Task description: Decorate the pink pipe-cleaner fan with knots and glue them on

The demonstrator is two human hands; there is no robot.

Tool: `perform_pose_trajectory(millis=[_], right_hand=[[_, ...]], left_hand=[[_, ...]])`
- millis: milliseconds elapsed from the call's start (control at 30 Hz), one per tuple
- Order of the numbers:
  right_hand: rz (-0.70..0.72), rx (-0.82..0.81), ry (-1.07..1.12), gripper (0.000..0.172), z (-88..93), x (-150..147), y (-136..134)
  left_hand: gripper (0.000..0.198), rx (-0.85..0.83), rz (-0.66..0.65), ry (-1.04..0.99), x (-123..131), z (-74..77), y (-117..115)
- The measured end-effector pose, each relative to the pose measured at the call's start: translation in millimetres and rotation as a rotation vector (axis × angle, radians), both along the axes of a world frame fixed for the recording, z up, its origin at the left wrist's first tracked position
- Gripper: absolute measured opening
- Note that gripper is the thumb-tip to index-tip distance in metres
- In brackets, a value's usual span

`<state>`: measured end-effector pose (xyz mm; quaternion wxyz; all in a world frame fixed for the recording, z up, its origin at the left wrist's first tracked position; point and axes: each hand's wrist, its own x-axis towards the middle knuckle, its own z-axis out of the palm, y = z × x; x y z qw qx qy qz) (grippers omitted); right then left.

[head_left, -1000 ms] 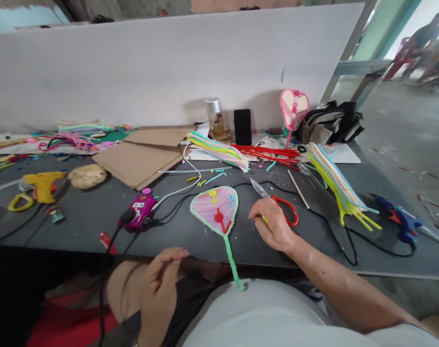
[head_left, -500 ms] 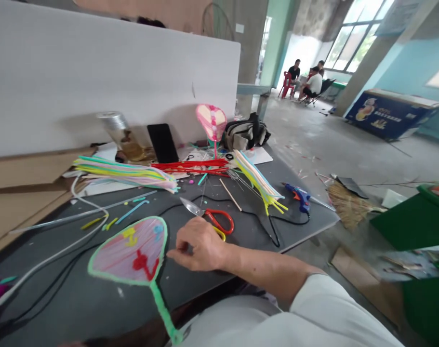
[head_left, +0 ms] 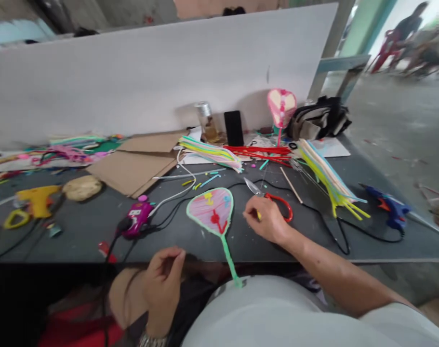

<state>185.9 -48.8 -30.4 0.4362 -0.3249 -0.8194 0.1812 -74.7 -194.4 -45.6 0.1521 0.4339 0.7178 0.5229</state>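
**Figure.** The right hand [head_left: 267, 220] is held low over the tabletop [head_left: 241, 248], thumb and fingers pinched on a small yellow piece [head_left: 259, 216], its exact form hidden by the grip. The left hand [head_left: 163, 282] is raised at the near edge of the tabletop, fingers loosely curled, with nothing visible in them; a wristwatch [head_left: 151, 341] encircles the wrist. Between the hands, a pipe-cleaner fan [head_left: 209, 210] lies flat, its pink film framed by a green rim and bearing yellow, red and blue shapes. Its green handle [head_left: 229, 260] overhangs the edge toward the person's body, a placement that appears to keep the piece within reach of both hands. Red-handled scissors [head_left: 279, 205] lie just beside the right hand, their blades angled up and left, seemingly set down for easy pick-up. Farther out, pipe-cleaner bundles [head_left: 331, 178] lie loosely gathered in separate piles, probably for quick selection. A second fan [head_left: 282, 107] stands upright before a white board [head_left: 150, 82], which likely keeps its decorated face unobstructed. A yellow glue gun [head_left: 38, 201] and a blue glue gun [head_left: 387, 207] sit toward opposite ends of the tabletop.
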Motion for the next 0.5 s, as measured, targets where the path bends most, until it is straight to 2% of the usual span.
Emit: perform_pose_trajectory(millis=[133, 300, 400, 500], right_hand=[[-0.194, 0.015, -0.052, 0.014, 25.3, 27, 3], [-0.484, 0.074, -0.106, 0.009, 63.8, 96, 1], [-0.716, 0.117, -0.121, 0.014, 75.5, 138, -3], [-0.899, 0.11, -0.119, 0.016, 79.0, 171, -4]], left_hand=[[0.028, 0.029, -0.001, -0.053, -4, -3.0, 0], [0.029, 0.034, -0.058, -0.055, -6, -4.1, -3], [0.032, 0.026, -0.062, -0.018, -3, -0.8, -2], [0.031, 0.041, -0.053, -0.018, -2, -2.7, -1]])
